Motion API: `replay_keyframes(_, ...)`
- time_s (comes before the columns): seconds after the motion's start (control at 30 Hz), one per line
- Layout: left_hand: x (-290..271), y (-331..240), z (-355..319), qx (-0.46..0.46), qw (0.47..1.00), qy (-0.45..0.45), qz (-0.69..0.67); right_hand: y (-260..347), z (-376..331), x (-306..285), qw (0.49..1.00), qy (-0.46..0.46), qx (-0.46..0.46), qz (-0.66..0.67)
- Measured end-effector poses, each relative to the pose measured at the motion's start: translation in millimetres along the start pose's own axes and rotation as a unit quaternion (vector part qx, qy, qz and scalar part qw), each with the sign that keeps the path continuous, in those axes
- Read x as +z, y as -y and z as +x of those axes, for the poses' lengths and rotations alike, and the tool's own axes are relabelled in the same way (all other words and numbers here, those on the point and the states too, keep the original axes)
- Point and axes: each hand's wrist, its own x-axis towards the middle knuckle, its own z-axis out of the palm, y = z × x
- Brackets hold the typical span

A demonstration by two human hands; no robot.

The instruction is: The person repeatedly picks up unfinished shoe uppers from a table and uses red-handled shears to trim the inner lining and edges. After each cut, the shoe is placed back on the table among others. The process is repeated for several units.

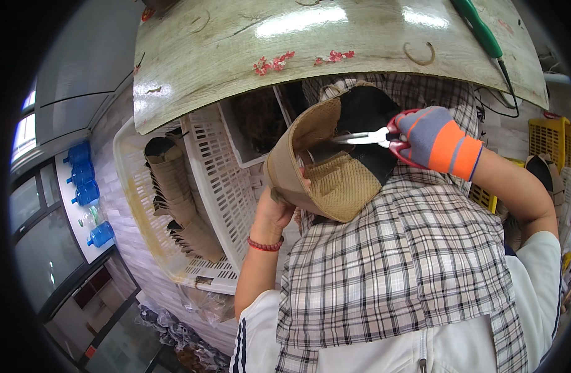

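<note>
My left hand [278, 210], bare and with a red bead bracelet at the wrist, grips the near left side of a tan woven piece [284, 165]. The piece is curved and hollow like a cap, with a black lining showing at its far right; I hold it tilted over my lap. In a grey and orange glove, my right hand [436, 142] is closed around the red handles of a pair of shears [375, 137]. Their silver blades reach inside the hollow of the tan piece. I cannot tell whether the tips touch it. Some left fingers are hidden behind its wall.
Ahead is a light tabletop [360, 34] with a green-handled corded tool [481, 28]. A white plastic basket [217, 168] at left holds a stack of similar tan pieces [173, 180]. Behind it stands a bin [239, 155] of dark scraps. A yellow crate [546, 140] is at right.
</note>
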Motion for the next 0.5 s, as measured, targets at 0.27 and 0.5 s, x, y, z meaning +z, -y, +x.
replay_keyframes(0.27,14.3,-2.5,-3.1,0.014,0.998,0.041,0.037,-8.6,12.2,-14.7,0.995,-0.018,-0.101,-0.013)
replay_keyframes(0.5,-3.9,10.5,7.3,0.007,0.999,0.04,0.006,-9.3,14.2,-8.8,0.994,0.02,-0.104,-0.014)
